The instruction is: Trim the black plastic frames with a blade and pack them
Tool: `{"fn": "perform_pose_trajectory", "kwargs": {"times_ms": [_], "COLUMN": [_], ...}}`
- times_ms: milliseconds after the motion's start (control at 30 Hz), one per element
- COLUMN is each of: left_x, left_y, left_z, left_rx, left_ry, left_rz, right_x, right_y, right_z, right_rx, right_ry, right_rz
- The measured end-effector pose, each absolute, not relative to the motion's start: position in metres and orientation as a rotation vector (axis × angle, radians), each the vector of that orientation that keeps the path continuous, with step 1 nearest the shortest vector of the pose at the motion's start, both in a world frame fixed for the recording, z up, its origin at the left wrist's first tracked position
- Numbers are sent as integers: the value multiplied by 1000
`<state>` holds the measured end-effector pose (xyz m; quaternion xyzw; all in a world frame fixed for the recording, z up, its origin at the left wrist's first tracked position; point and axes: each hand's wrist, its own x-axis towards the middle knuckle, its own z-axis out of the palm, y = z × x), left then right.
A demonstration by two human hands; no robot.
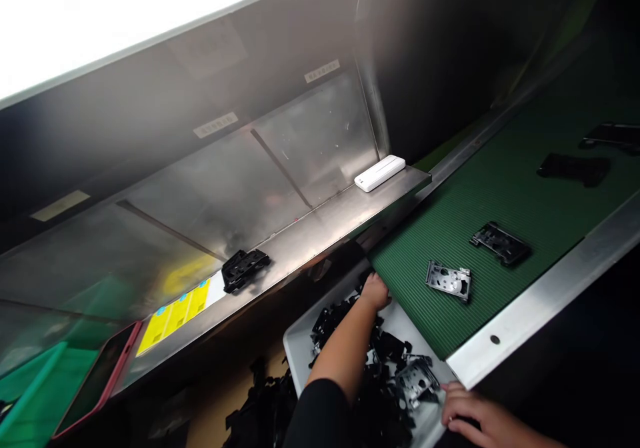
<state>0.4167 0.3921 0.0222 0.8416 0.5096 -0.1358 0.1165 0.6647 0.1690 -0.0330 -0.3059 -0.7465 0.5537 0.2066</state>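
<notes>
A pale grey plastic bin full of black and silvery moulded parts sits below the end of the green belt. My left arm reaches over these parts, and my left hand is closed at the bin's far right rim, beside the belt's corner; its fingertips are hidden. At the near right side of the bin, my right hand has its fingers curled on the edge, just under the metal belt frame. A clear silvery part rests on top of the heap close to my right hand.
The green ribbed belt carries a silvery part, a black part and more dark parts farther up. On the steel shelf are a white device, black parts, a yellow sheet and a red-edged tablet.
</notes>
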Motion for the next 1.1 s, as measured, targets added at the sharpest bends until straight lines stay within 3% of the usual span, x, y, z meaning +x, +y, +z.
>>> {"fn": "perform_pose_trajectory", "kwargs": {"times_ms": [267, 567, 700, 900, 1100], "left_x": [392, 317, 357, 462, 444], "left_y": [385, 295, 256, 214, 181], "left_z": [9, 58, 50, -2, -2], "left_rx": [2343, 2259, 2248, 2250, 2261], "left_ry": [1529, 1662, 1620, 1224, 1029], "left_rz": [-585, -249, -127, -195, -220], "right_x": [668, 666, 668, 670, 674], "right_y": [171, 166, 164, 165, 170], "right_z": [-31, -39, -38, -29, -23], "right_rx": [-916, -969, -1034, -1053, -970], "right_ry": [-2072, -1950, -1884, -1874, -1927], "right_rz": [1528, 1545, 1532, 1517, 1540]}}
